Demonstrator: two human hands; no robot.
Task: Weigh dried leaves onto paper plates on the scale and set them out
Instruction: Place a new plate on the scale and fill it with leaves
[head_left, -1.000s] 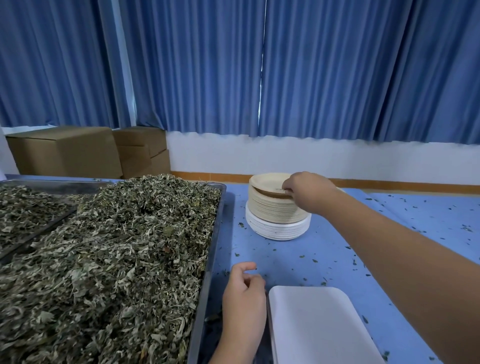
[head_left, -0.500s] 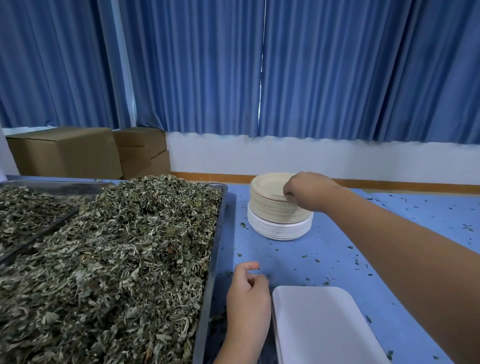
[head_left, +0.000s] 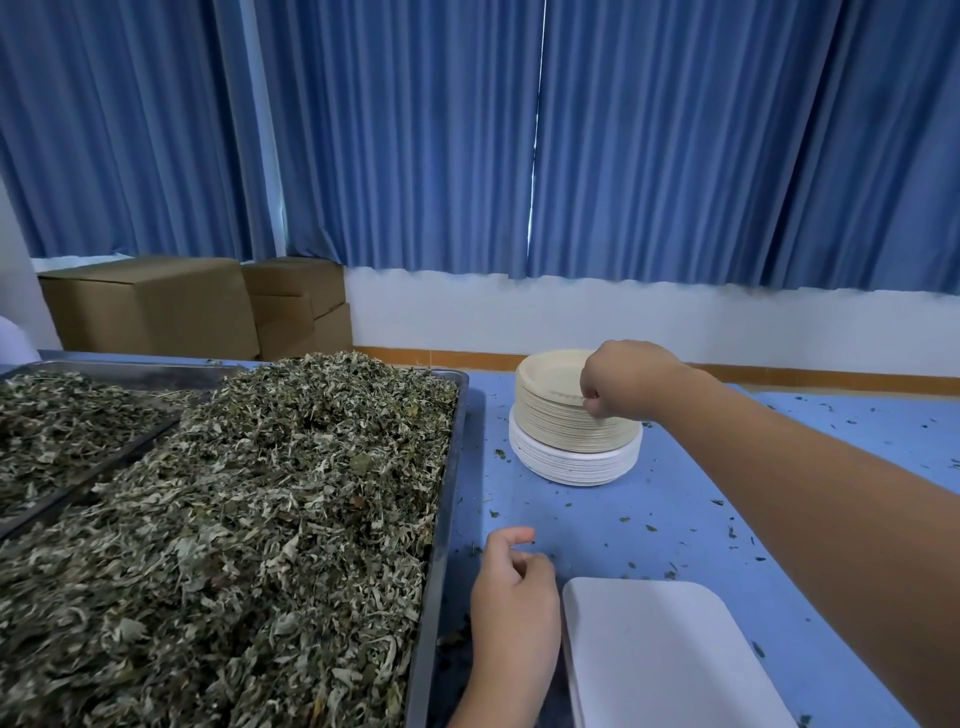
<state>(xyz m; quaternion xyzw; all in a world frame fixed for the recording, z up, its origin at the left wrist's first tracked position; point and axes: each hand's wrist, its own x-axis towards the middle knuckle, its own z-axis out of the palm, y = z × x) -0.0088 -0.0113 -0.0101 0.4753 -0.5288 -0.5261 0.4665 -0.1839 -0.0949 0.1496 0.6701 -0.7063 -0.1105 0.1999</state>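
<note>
Dried leaves: one heap, grey-green, piled above the rim of a metal tray on the left half of the blue desk. A second tray lies just beside it to the left, also holding leaves, a thinner layer. Tan paper plates: one stack, standing on a lower stack of white paper plates, on the desk to the right of the first tray and behind the scale. Scale: white, flat top with rounded corners, bare, at the near edge of the desk. Right hand: reached out over the stack, fingers curled, pinching the rim of the topmost tan plates on their right side. Left hand: resting low between the tray and the scale, fingers loosely curled, holding nothing. Leaf crumbs: scattered across the desk surface. Cardboard boxes: several, stacked by the wall at the far left. Blue curtains: drawn across the back of the room.
</note>
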